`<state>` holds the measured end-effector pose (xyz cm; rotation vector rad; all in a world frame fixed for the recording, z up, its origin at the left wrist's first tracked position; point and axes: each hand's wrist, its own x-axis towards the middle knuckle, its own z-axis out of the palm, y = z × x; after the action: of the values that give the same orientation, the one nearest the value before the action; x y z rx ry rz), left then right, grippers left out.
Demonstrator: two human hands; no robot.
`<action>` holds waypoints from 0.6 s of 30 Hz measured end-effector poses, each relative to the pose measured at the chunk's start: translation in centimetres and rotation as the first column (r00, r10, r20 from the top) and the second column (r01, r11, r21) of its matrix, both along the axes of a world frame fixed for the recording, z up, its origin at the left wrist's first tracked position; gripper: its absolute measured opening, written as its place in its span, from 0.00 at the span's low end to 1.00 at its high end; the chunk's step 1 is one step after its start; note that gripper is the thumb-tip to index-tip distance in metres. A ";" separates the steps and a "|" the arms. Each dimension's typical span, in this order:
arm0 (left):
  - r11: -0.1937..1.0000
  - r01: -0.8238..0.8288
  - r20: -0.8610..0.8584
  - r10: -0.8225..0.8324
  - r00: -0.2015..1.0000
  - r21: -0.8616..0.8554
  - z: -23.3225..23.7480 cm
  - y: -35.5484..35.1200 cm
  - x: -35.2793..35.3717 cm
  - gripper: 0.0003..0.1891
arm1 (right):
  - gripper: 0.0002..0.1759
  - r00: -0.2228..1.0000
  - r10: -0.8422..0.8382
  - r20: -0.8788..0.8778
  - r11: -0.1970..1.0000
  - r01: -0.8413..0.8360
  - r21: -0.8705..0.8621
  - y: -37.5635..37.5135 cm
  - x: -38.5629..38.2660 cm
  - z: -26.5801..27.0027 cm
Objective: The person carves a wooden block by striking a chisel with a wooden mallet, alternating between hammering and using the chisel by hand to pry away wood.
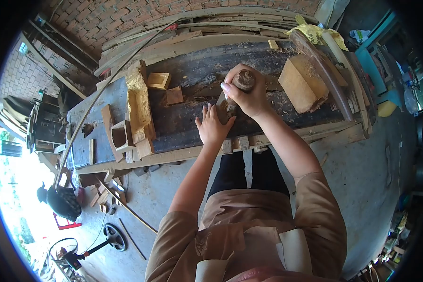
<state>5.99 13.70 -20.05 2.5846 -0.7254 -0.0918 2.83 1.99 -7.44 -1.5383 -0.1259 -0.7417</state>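
My right hand (247,96) is closed around the round wooden handle (244,80) of a tool, whose lower end presses down on the dark workbench (188,120). My left hand (212,124) lies flat with fingers spread on the bench right beside the tool's lower end, touching it or the small piece under it. What lies under the two hands is mostly hidden.
A large pale wood block (302,84) stands right of my hands. Left of them are small square wood pieces (159,81), a carved pale block (140,105) and a hollow box frame (122,136). Planks lean behind the bench. A floor fan (112,237) lies below left.
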 end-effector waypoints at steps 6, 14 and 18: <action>1.000 -0.007 0.018 0.007 1.000 -0.005 -0.4 0.0 0.0 0.40 | 0.06 0.997 -0.043 0.067 0.997 0.047 -0.063 0.0 0.0 0.0; 1.000 -0.003 0.005 0.003 1.000 0.027 -0.6 0.0 0.2 0.41 | 0.08 0.999 -0.033 0.013 0.998 0.033 0.048 0.1 -0.2 -0.1; 0.998 -0.010 0.019 0.009 1.000 0.058 -0.4 0.0 0.1 0.41 | 0.08 0.999 -0.043 0.016 0.998 0.042 0.053 0.2 -0.1 -0.2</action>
<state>6.09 13.67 -20.42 2.6471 -0.7279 -0.0870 2.77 2.19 -7.61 -1.4887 -0.0865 -0.7859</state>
